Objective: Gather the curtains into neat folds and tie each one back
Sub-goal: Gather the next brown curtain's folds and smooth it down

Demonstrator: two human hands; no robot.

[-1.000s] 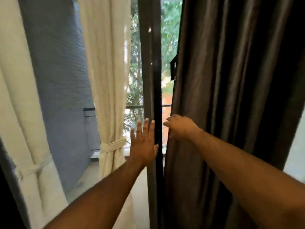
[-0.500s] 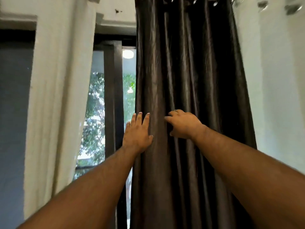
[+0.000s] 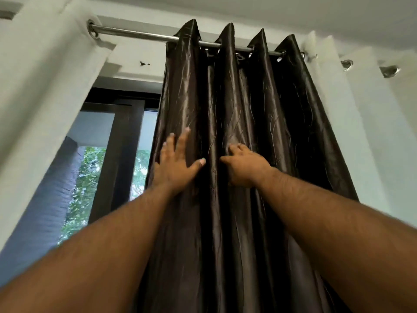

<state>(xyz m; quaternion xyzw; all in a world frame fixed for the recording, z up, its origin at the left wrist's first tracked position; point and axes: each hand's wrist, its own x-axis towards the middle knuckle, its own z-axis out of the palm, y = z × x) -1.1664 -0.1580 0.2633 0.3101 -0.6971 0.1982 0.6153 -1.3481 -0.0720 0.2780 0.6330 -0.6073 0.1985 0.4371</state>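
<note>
Dark brown satin curtain (image 3: pixel 237 114) hangs centre frame, long axis vertical, running from the metal rod (image 3: pixel 140 35) at the top down past the bottom edge. It is bunched into four peaked pleats at the rod, with folds running straight down. The camera looks up at it.

Left hand (image 3: pixel 178 161) lies flat on the curtain's left pleat, fingers straight and slightly spread, thumb out to the right. Right hand (image 3: pixel 243 166) is just beside it on a middle fold, fingers curled into the fabric, pinching a pleat; the fingertips are partly hidden in the fold. A narrow strip of one fold shows between the hands. Both forearms reach in from the near bottom corners.

A cream curtain (image 3: pixel 40 105) hangs at left on the same rod, another cream curtain panel (image 3: pixel 365 132) at right, touching the dark curtain's right edge. Wall and ceiling are white. A dark window frame (image 3: pixel 121 159) stands left of the dark curtain, with green foliage and a grey wall outside. An open gap lies between the left cream curtain and the dark curtain's left edge.
</note>
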